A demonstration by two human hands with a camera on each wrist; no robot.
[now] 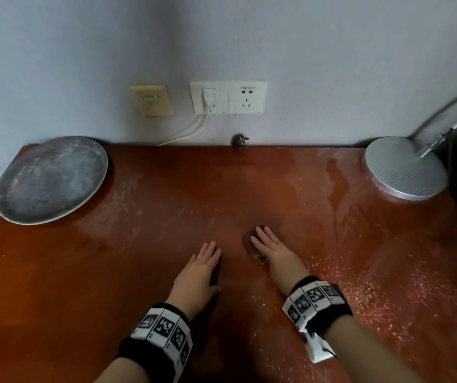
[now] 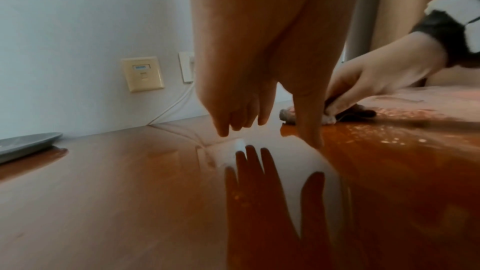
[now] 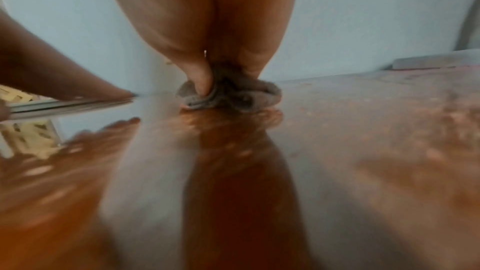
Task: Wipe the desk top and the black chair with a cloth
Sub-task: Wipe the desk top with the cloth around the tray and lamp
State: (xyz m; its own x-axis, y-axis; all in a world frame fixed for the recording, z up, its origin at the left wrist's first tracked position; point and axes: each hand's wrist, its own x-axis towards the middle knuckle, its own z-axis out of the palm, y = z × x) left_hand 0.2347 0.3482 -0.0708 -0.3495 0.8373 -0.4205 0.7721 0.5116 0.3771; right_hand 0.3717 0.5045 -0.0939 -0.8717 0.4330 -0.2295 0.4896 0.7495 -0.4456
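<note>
The glossy reddish-brown desk top [image 1: 111, 272] fills the lower part of the head view. My right hand [image 1: 263, 239] lies on a small bunched grey-brown cloth [image 1: 249, 241] near the middle of the desk. In the right wrist view the thumb [image 3: 200, 81] digs into the cloth [image 3: 233, 98], which is gripped from both sides. My left hand [image 1: 210, 252] sits just left of it with relaxed fingers and holds nothing. In the left wrist view its thumb [image 2: 310, 130] touches the desk [image 2: 130, 192] while the other fingers hang just above. The black chair is not in view.
A round grey metal tray [image 1: 50, 179] lies at the back left. A round silver lamp base [image 1: 405, 168] stands at the back right. Wall sockets [image 1: 227, 96] with white cables and a dark plug [image 1: 239, 140] line the back edge. Pale specks [image 1: 365, 294] cover the right front.
</note>
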